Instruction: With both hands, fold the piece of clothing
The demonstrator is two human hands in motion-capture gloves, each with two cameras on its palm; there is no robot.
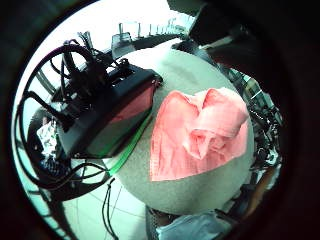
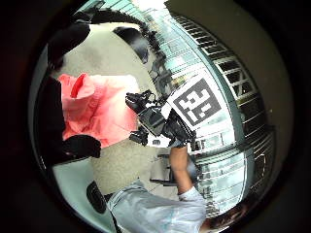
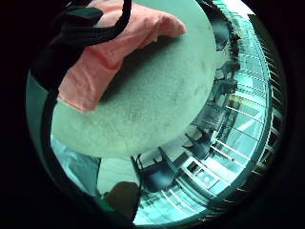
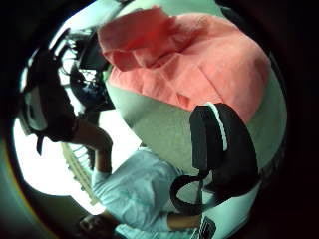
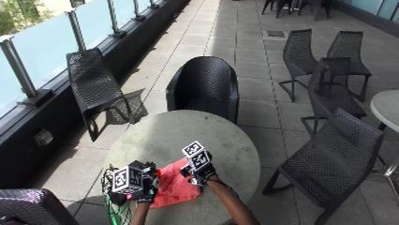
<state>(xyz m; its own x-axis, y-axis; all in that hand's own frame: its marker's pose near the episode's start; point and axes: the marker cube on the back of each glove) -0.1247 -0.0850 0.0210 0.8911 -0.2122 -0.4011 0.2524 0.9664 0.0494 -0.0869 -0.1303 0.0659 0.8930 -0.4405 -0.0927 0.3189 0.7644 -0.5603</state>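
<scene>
A crumpled pink-red piece of clothing (image 5: 174,190) lies on the near part of a round grey table (image 5: 187,136). My left hand (image 5: 144,187) hovers at its left edge and my right hand (image 5: 201,172) hovers over its far right corner. Neither hand holds the cloth. The left palm view shows the whole cloth (image 1: 200,132) lying bunched on the tabletop (image 1: 190,185), apart from that hand. In the right thumb side view the cloth (image 4: 199,64) lies beyond my relaxed thumb (image 4: 224,149), with the left hand (image 4: 50,109) across it.
Black woven chairs ring the table: one at the far side (image 5: 205,86), one at the left (image 5: 97,89), one at the right (image 5: 330,159). A glass railing (image 5: 37,47) runs along the left. Another table's rim (image 5: 387,108) shows at the right edge.
</scene>
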